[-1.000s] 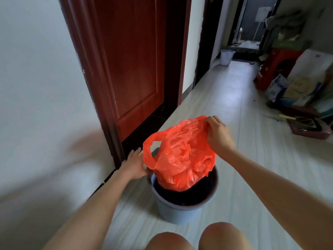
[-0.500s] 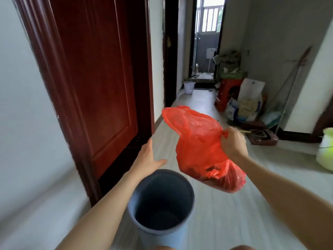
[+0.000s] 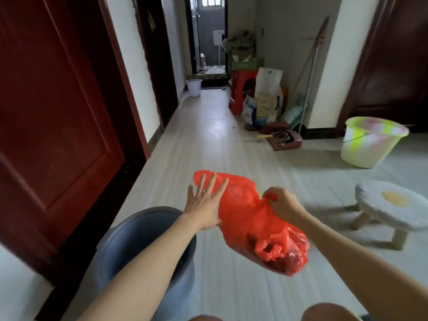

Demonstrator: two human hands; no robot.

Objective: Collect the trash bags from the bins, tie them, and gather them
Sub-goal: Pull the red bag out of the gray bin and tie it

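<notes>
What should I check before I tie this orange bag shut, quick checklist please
1. Orange bag clear of the grey bin: ok, it hangs in the air to the bin's right.
2. Right hand grip on the bag's gathered top: ok, fingers curled round it.
3. Left hand holding the other side: not ok, fingers straight and spread by the bag's loose edge.
4. Trash settled at the bottom: ok, the bulge hangs low.
5. Bag free of holes: cannot tell.
</notes>
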